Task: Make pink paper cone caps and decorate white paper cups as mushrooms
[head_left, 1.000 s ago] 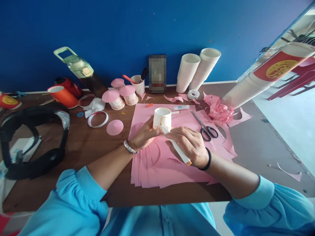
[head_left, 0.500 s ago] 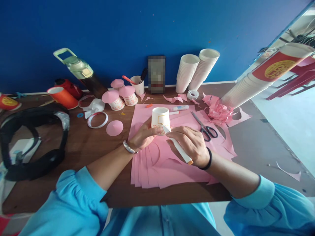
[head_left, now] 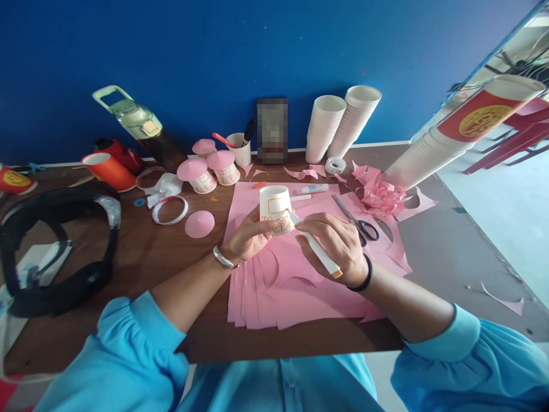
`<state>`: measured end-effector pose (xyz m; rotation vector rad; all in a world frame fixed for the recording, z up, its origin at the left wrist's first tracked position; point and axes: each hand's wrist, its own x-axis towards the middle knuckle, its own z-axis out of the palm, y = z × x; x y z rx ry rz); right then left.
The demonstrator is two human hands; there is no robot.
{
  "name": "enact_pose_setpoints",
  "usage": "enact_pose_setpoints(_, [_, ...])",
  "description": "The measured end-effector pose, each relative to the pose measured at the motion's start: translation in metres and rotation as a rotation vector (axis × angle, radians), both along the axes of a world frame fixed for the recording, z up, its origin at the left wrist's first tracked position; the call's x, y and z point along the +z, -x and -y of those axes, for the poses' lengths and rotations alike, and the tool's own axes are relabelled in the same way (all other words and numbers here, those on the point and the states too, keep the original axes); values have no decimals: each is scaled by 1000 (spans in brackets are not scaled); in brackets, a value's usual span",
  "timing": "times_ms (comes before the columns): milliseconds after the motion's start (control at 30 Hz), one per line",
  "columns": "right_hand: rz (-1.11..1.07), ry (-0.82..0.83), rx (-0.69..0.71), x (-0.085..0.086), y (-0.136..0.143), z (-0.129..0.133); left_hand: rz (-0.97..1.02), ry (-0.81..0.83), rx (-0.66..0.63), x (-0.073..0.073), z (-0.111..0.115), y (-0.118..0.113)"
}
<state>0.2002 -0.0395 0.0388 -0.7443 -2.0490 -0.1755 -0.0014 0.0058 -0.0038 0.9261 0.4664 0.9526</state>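
My left hand (head_left: 249, 236) is closed around the lower part of a white paper cup (head_left: 274, 197), tilted a little. Orange and red flower drawings run along the cup's lower band, with a yellow-orange rectangle outlined above them. In my right hand (head_left: 337, 246) is a white marker (head_left: 319, 254) with an orange end, its tip at the cup's right side. Whether the tip touches the cup is hard to tell. Beneath both hands lie pink paper sheets (head_left: 257, 292). Black-handled scissors (head_left: 364, 230) rest on the paper right of my right hand.
Small decorated cups with pink cone tops (head_left: 193, 170) stand at the back left, near a loose pink cone (head_left: 199, 224). Stacked white cups (head_left: 323, 129), a phone (head_left: 273, 131) and crumpled pink paper (head_left: 380, 191) line the back. A black headband device (head_left: 60, 303) lies left; a bottle (head_left: 141, 123) stands behind.
The cup has shifted slightly left and turned, showing more of the flower drawings and the rectangle. My right hand with the marker has moved slightly right.
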Motion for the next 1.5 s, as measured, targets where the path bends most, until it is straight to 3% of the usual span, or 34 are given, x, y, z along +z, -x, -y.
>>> enact_pose_setpoints(767, [-22,16,-12,0,-2,-1,7,-21,-31,2,1,0])
enact_pose_setpoints(1000, [-46,-25,13,1,-4,3,-63,-48,-68,1,1,-1])
enact_pose_setpoints(1300, [26,-69,56,0,-1,2,-152,-54,-50,11,3,-5])
enact_pose_setpoints(1500, [50,-80,22,0,0,2,-193,-53,-70,4,4,-3])
